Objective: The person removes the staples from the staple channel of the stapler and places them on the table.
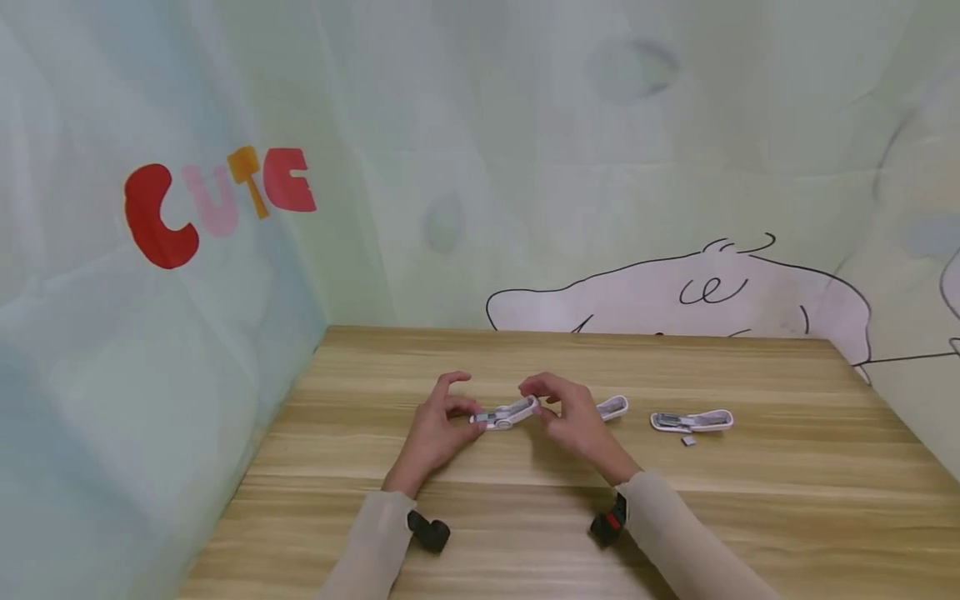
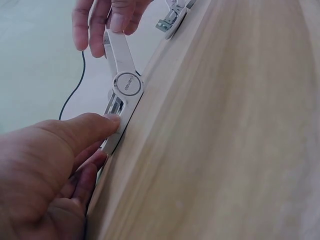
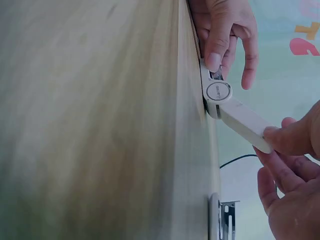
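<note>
A white stapler (image 1: 502,415), swung wide open at its round pivot, lies between both hands on the wooden table. My left hand (image 1: 435,433) pinches its left part between thumb and fingers, low against the tabletop; the left wrist view shows that thumb (image 2: 97,125) near the metal channel. The raised right part is pinched at its tip by my right hand (image 1: 573,421), thumb on one side and fingers on the other. Just behind the right hand lies a second opened stapler (image 1: 613,407), partly hidden by that hand.
Farther right lies a third opened white stapler (image 1: 692,421), with a small grey piece (image 1: 688,441), perhaps staples, in front of it. The wooden table (image 1: 525,517) meets a printed cloth backdrop (image 1: 465,167) at its back and left edges.
</note>
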Action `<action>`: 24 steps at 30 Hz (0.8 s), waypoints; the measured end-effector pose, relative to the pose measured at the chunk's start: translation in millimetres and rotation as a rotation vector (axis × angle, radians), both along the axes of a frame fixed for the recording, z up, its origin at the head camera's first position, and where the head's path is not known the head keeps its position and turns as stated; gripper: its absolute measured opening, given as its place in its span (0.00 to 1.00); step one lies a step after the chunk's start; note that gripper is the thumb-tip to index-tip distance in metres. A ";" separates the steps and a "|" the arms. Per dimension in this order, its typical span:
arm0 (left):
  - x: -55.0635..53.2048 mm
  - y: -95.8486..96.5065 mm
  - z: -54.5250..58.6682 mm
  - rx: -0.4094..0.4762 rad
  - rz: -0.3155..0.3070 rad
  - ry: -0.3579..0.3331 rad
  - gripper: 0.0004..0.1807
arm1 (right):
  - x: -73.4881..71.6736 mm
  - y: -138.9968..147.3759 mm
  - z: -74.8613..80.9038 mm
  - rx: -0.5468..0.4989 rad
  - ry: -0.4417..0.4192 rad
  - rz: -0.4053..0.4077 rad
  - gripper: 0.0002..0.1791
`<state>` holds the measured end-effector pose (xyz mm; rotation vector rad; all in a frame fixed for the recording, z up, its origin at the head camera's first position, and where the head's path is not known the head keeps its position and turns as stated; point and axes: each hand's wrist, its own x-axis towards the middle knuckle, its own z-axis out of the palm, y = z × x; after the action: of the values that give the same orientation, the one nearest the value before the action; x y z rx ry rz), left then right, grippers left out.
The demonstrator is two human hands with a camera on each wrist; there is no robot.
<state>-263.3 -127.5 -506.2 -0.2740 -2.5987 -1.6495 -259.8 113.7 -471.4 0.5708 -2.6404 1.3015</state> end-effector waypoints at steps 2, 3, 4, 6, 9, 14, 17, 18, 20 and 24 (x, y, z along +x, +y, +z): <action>-0.5 -0.8 0.5 0.003 -0.001 -0.008 0.43 | 0.8 0.4 0.4 0.006 0.018 0.001 0.16; -0.8 -1.2 0.5 0.005 -0.003 -0.006 0.43 | 1.9 -0.3 1.2 0.007 0.045 0.002 0.15; -1.0 -1.6 0.1 0.008 -0.006 -0.003 0.43 | 3.7 -1.9 2.4 0.008 0.084 0.002 0.15; -1.4 -2.1 -0.8 0.015 -0.014 0.005 0.43 | 8.5 -6.5 4.8 0.010 0.179 -0.007 0.14; -1.5 -2.9 -1.7 0.029 -0.027 0.016 0.43 | 16.5 -16.1 8.9 -0.007 0.271 0.002 0.12; -1.0 -4.5 -0.9 0.034 -0.034 0.032 0.43 | 20.4 -31.8 7.3 -0.040 0.050 0.111 0.15; -1.4 -4.3 -0.7 0.033 -0.036 0.035 0.43 | 19.0 -38.3 1.7 0.003 -0.070 0.124 0.18; -1.5 -4.2 -0.7 0.029 -0.035 0.034 0.43 | 18.7 -39.9 -0.1 0.020 -0.093 0.117 0.18; -1.8 -3.7 -0.8 0.025 -0.033 0.028 0.43 | 17.9 -42.5 -3.6 0.045 -0.122 0.100 0.17; -1.5 -3.0 -1.0 0.017 -0.030 0.025 0.43 | 16.0 -46.1 -6.7 0.083 -0.156 0.077 0.17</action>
<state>-264.9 -130.5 -507.2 -0.3321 -2.5737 -1.6650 -243.8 67.5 -478.1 0.6124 -2.8365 1.3132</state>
